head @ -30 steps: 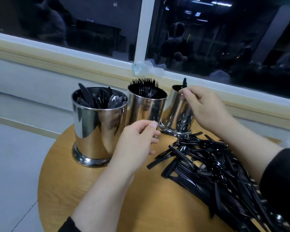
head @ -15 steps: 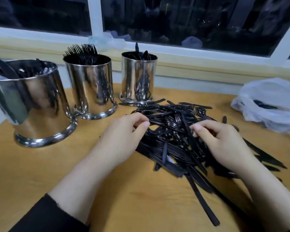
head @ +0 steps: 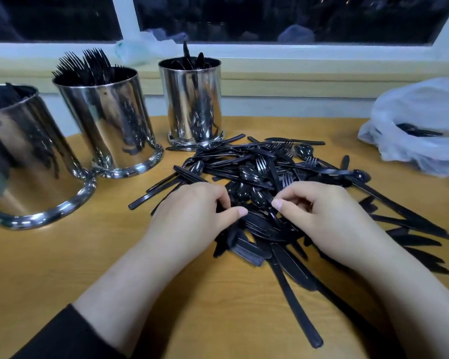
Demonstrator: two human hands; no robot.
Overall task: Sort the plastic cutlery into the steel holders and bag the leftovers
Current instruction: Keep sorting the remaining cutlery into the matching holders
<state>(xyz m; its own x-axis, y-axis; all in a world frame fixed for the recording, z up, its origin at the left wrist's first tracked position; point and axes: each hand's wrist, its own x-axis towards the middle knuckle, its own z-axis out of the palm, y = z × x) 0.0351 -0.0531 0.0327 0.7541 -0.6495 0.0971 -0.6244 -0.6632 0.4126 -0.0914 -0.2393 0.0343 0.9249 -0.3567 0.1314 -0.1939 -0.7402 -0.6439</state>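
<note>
Three steel holders (head: 106, 120) are standing along the table's (head: 62, 255) far left edge, already holding black cutlery. My left hand (head: 192, 216) is curling over the near side of the loose cutlery pile (head: 265, 174) mid-table, pinching a piece; my right hand (head: 322, 216) is pinching another beside it. A white bag (head: 420, 141) is sitting at the far right edge

Both hands, left hand (head: 192, 211) and right hand (head: 322, 213), on the black cutlery pile (head: 257, 172) beside three steel holders (head: 109, 120)
</note>
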